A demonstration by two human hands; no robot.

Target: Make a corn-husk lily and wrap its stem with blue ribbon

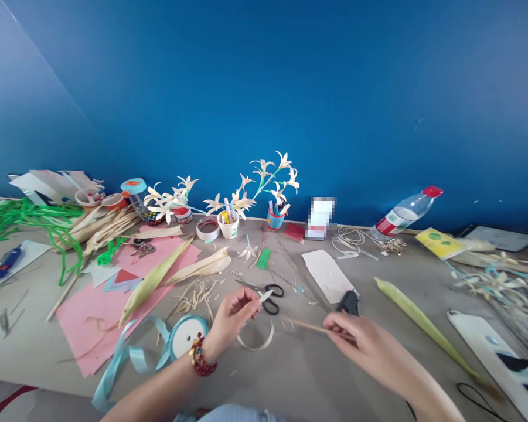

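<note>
My left hand (235,319), with a beaded bracelet on the wrist, pinches a small pale pointed piece of husk (266,296) between thumb and fingers. Between the fingers of my right hand (356,337) is a thin wooden stick (307,325), its free end pointing left. Black-handled scissors (272,299) lie just beyond my left fingertips. A curled pale strip (259,347) rests on the table between the hands. Behind my right hand is a dark glue gun (348,302), partly hidden by the hand. A roll of light blue ribbon (187,337) sits beside my left wrist.
White husk flowers (241,202) stand in cups along the blue wall. Pink paper (88,319) and dried husks lie left, near green pipe cleaners (26,214). Farther back are a phone (320,218) and a tilted bottle (404,214). Right, a green husk (426,322) lies on the table.
</note>
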